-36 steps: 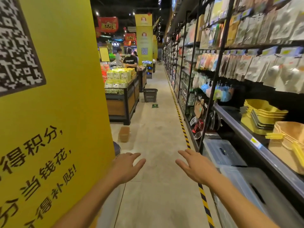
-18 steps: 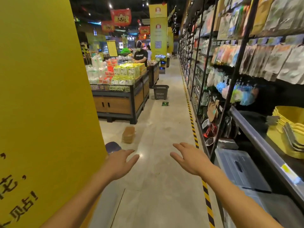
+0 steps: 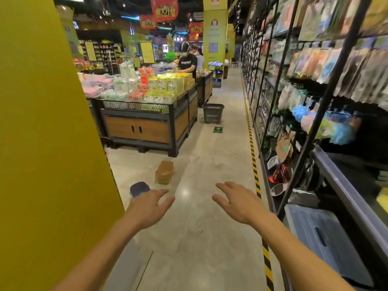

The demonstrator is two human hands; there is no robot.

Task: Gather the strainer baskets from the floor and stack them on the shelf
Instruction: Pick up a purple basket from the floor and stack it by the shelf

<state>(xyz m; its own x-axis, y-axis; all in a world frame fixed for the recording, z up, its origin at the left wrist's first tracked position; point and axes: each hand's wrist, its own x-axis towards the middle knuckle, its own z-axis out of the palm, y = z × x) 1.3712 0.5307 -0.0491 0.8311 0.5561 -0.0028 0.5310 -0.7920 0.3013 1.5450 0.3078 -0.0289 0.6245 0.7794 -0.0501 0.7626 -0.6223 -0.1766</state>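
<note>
A tan strainer basket point(image 3: 164, 172) lies on the aisle floor ahead, near the yellow pillar. A dark blue basket point(image 3: 139, 188) lies closer, partly hidden behind my left hand point(image 3: 150, 206). Both my left hand and my right hand point(image 3: 237, 201) reach forward over the floor with fingers spread, holding nothing. The dark metal shelf point(image 3: 344, 185) runs along the right side, and a yellow corner of the baskets on it point(image 3: 382, 200) shows at the right edge.
A yellow pillar point(image 3: 48, 143) fills the left. A wooden display stand point(image 3: 147, 127) with packaged goods stands ahead left. A black shopping basket point(image 3: 213, 113) sits on the floor farther down. Clear storage bins point(image 3: 321, 234) lie under the shelf. People stand far back.
The view has swung left and moved forward past the pillar. The blue basket has come into sight, the tan one is nearer, and the shelf's yellow baskets have slid almost out of view.
</note>
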